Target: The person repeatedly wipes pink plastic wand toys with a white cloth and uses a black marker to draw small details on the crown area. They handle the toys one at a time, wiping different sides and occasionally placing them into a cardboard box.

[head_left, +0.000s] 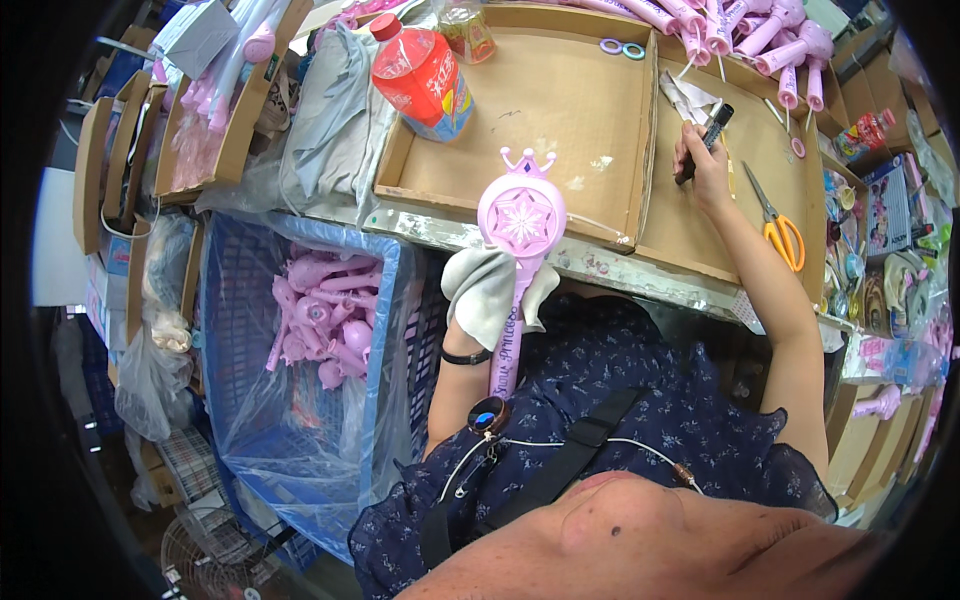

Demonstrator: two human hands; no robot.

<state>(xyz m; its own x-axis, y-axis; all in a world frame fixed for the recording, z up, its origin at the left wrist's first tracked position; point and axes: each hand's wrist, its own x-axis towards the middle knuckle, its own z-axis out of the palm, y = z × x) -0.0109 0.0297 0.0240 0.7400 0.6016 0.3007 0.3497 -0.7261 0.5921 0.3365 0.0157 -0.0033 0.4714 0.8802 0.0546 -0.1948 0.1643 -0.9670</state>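
Observation:
A pink plastic toy wand (523, 217) with a crown top and a snowflake disc stands out in front of my chest. My left hand (480, 300), mostly covered by a pale grey cloth (480, 289), is closed around the wand's neck. Over the right cardboard tray, my right hand (705, 161) grips a black marker pen (721, 120). Beside that hand lies a small whitish cloth (686, 97). Orange-handled scissors (784, 236) rest in the same tray, right of my forearm, and a small pink ring (797, 148) lies above them.
A red drink bottle (424, 79) stands in the left cardboard tray (517, 201), with two small rings (622, 49) at its far corner. More pink wands (787, 45) are piled beyond the trays. A plastic-lined blue basket (394, 315) at lower left holds pink toy parts (326, 307).

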